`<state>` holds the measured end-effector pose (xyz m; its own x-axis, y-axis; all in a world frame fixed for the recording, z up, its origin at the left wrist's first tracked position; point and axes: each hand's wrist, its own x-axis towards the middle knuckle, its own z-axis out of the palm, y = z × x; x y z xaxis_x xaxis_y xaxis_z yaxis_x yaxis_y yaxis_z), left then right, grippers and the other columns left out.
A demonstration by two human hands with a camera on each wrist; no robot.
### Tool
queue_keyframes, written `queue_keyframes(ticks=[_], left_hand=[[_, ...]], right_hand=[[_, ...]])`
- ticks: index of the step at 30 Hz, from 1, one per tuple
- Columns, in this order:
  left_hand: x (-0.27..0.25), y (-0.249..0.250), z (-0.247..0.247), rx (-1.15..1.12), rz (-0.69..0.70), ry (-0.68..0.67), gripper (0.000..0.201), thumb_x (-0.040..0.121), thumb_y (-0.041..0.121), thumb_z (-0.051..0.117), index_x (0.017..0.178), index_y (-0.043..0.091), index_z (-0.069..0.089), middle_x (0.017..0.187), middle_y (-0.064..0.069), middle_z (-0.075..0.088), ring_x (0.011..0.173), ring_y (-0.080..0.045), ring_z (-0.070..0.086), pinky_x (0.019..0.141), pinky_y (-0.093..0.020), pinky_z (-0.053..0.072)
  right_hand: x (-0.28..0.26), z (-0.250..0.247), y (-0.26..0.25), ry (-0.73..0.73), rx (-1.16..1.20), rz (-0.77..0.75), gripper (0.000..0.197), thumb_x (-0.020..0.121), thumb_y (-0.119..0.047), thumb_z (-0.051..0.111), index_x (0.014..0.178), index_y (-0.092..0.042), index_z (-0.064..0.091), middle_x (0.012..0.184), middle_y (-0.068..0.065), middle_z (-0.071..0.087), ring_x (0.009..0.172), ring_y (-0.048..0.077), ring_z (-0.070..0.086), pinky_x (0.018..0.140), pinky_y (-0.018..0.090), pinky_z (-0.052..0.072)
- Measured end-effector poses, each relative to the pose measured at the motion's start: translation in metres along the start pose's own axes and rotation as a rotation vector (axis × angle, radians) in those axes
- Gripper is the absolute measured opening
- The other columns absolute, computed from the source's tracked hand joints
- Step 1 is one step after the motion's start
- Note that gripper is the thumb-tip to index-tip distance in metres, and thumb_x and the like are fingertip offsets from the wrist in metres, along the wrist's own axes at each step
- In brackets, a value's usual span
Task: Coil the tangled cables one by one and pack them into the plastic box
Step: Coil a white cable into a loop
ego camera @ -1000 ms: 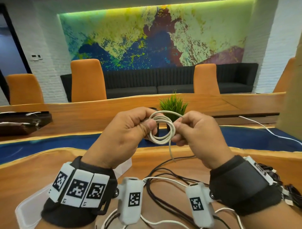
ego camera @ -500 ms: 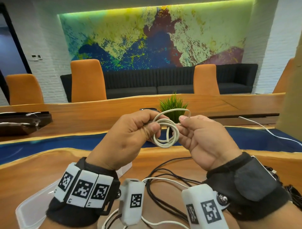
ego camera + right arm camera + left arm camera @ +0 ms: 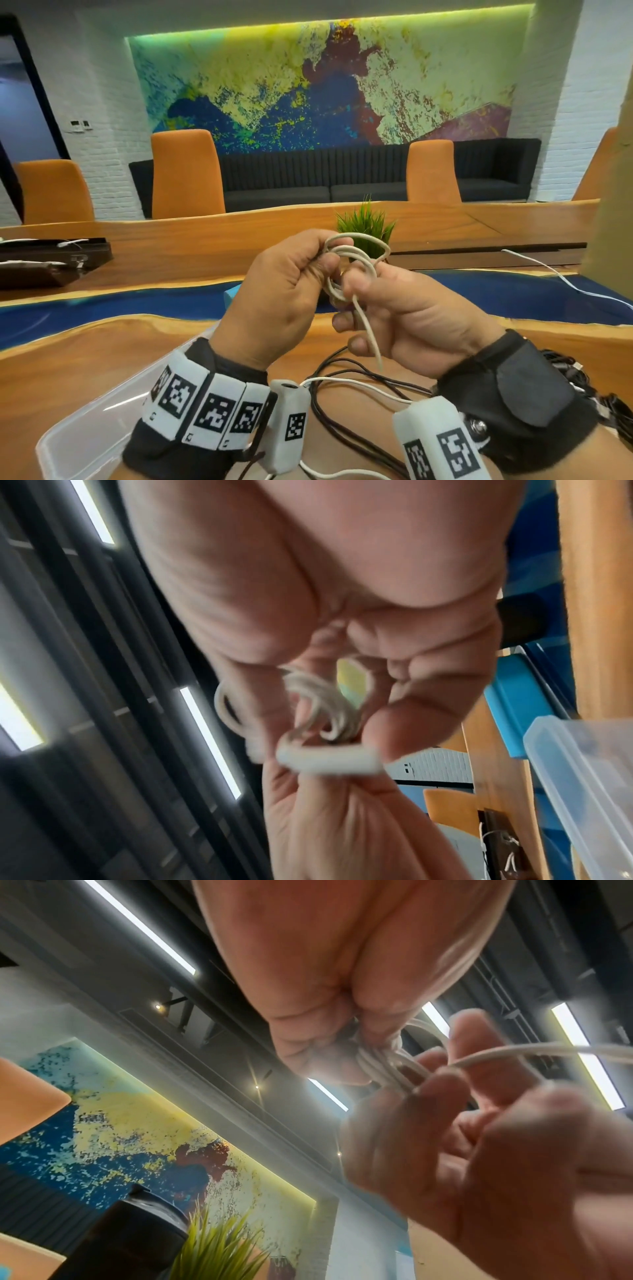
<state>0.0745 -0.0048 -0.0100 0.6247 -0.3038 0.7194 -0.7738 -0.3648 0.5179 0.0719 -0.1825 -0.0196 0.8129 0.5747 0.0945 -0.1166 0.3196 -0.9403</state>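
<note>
A white cable (image 3: 346,255) is wound into a small coil, held up above the wooden table (image 3: 85,356). My left hand (image 3: 325,270) pinches the coil's left side between thumb and fingers. My right hand (image 3: 352,284) is palm up at the coil's right side, its fingers curled on the strands. The loose tail (image 3: 368,329) hangs down across its palm. In the left wrist view the coil (image 3: 387,1064) sits between both hands. The right wrist view shows a white plug (image 3: 329,758) at the coil. The clear plastic box (image 3: 85,428) lies at lower left.
Tangled black cables (image 3: 342,431) and another white cable (image 3: 363,385) lie on the table under my wrists. More black cables (image 3: 582,377) are piled at the right. A green plant (image 3: 366,226) stands behind the hands, with a small blue object (image 3: 233,294) beside it.
My right hand has turned palm up and shifted along the coil. The loose tail, which hung straight under the coil, now lies across the right palm. The left hand keeps its pinch.
</note>
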Motion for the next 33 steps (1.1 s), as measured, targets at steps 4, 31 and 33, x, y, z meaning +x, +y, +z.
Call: queue_keyframes(ticks=[4, 31, 33], left_hand=[[0.000, -0.006, -0.001, 0.096, -0.004, 0.027, 0.024, 0.099, 0.015, 0.049, 0.110, 0.021, 0.069, 0.096, 0.010, 0.069, 0.093, -0.013, 0.065, 0.079, -0.024, 0.053], [0.000, -0.007, -0.019, 0.137, -0.400, -0.091, 0.017, 0.101, 0.025, 0.054, 0.098, 0.026, 0.071, 0.086, 0.008, 0.069, 0.077, -0.003, 0.060, 0.071, -0.021, 0.051], [0.001, -0.005, -0.018, -0.126, -0.501, -0.055, 0.020, 0.101, 0.019, 0.053, 0.096, 0.020, 0.072, 0.078, 0.006, 0.069, 0.070, -0.004, 0.059, 0.065, -0.017, 0.050]], right_hand=[[-0.001, 0.010, -0.004, 0.104, -0.111, -0.004, 0.012, 0.092, -0.004, 0.061, 0.101, -0.010, 0.058, 0.074, 0.012, 0.062, 0.054, 0.016, 0.059, 0.044, 0.021, 0.050], [-0.009, -0.038, -0.026, 0.778, -1.368, -0.741, 0.015, 0.101, -0.024, 0.041, 0.103, -0.024, 0.056, 0.084, -0.005, 0.060, 0.078, 0.013, 0.061, 0.065, 0.037, 0.055], [-0.006, -0.045, -0.020, 0.757, -1.454, -0.612, 0.015, 0.101, -0.024, 0.041, 0.101, -0.028, 0.055, 0.086, -0.006, 0.061, 0.080, 0.012, 0.059, 0.067, 0.035, 0.053]])
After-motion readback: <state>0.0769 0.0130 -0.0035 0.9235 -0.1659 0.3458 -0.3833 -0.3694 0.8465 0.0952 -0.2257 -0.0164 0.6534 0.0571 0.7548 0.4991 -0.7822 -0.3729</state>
